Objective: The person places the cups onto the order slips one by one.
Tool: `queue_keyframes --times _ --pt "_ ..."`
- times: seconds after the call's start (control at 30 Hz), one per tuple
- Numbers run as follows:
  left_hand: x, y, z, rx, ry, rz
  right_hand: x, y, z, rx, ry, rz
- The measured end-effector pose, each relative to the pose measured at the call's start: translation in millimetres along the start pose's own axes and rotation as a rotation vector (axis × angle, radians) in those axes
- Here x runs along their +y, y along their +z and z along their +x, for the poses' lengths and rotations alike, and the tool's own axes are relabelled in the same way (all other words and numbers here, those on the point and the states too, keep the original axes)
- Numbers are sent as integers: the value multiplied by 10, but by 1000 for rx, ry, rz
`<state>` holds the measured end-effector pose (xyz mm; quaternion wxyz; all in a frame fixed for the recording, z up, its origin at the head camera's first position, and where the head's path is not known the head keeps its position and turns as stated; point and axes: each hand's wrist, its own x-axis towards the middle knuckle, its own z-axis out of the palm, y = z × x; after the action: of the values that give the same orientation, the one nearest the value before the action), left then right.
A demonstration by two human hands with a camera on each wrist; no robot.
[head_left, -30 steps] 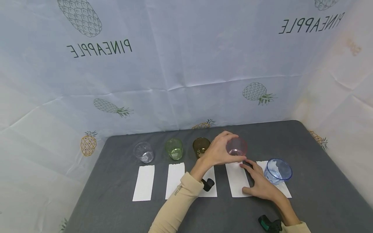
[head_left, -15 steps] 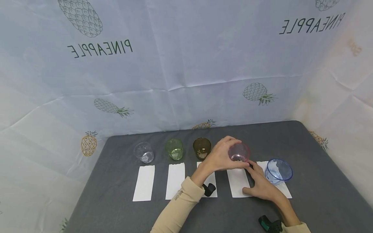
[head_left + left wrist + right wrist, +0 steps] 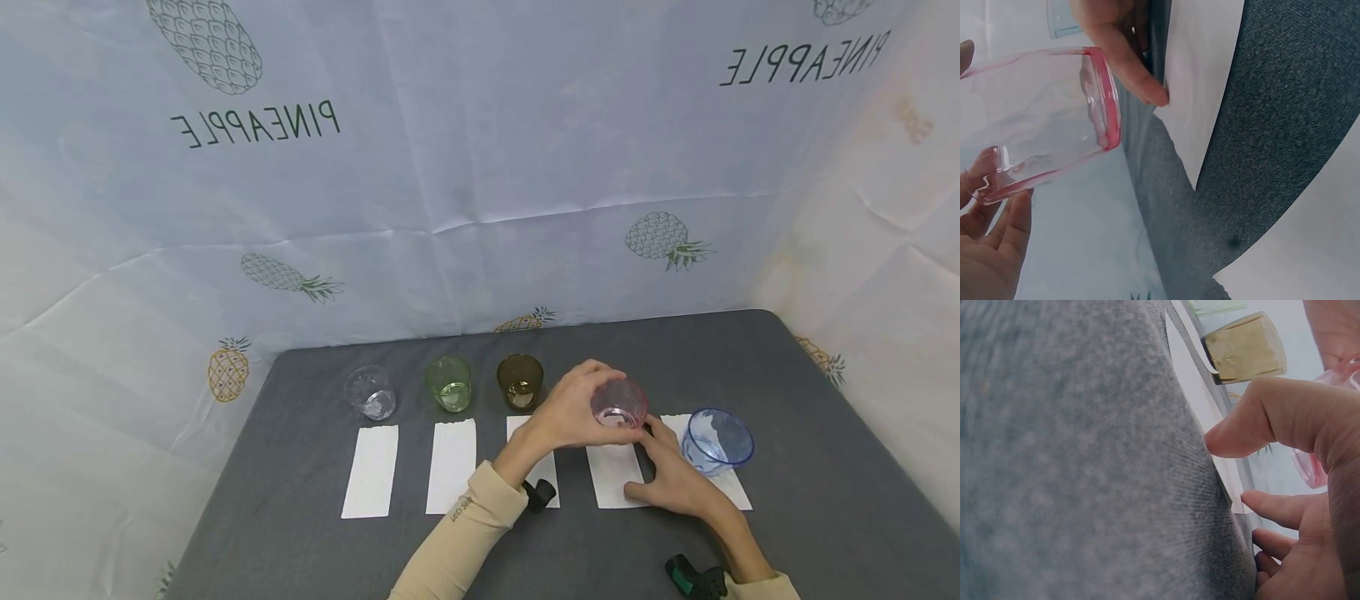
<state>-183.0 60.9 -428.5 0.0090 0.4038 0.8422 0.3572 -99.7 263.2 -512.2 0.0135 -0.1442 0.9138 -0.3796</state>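
My left hand (image 3: 573, 412) grips a pink glass (image 3: 621, 402) round its side, above the far part of a white paper strip (image 3: 615, 479). In the left wrist view the glass (image 3: 1041, 119) has a thick pink base, which is clear of the table. My right hand (image 3: 671, 475) lies low on that same strip, thumb and fingers spread apart. In the right wrist view its thumb tip (image 3: 1222, 442) touches one part of the strip (image 3: 1194, 394) and the index fingertip another. Just right of this hand, a blue glass (image 3: 716, 442) stands on another strip.
Along the back of the grey table (image 3: 300, 500) stand a brown glass (image 3: 520, 382), a green glass (image 3: 448, 385) and a clear glass (image 3: 370, 393). A white strip (image 3: 370, 471) lies in front of each. A pineapple-print curtain (image 3: 480, 167) hangs behind the table.
My left hand has brought the pink glass nearer and slightly right, from behind the strip to above its far part. My right hand stays in place on the strip.
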Motion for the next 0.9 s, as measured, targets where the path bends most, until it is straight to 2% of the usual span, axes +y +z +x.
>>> queue_keyframes --times 0.23,0.4,0.7,0.9 --pt "-13 40 -35 -23 -12 -16 0 5 12 4 7 17" --pt "-31 66 -51 -30 8 -21 -6 -4 10 2 8 26" --pt "-29 91 -84 -71 29 20 22 3 2 26 -49 24" --pt "-22 109 -100 -106 26 44 30 10 7 18 -40 28"
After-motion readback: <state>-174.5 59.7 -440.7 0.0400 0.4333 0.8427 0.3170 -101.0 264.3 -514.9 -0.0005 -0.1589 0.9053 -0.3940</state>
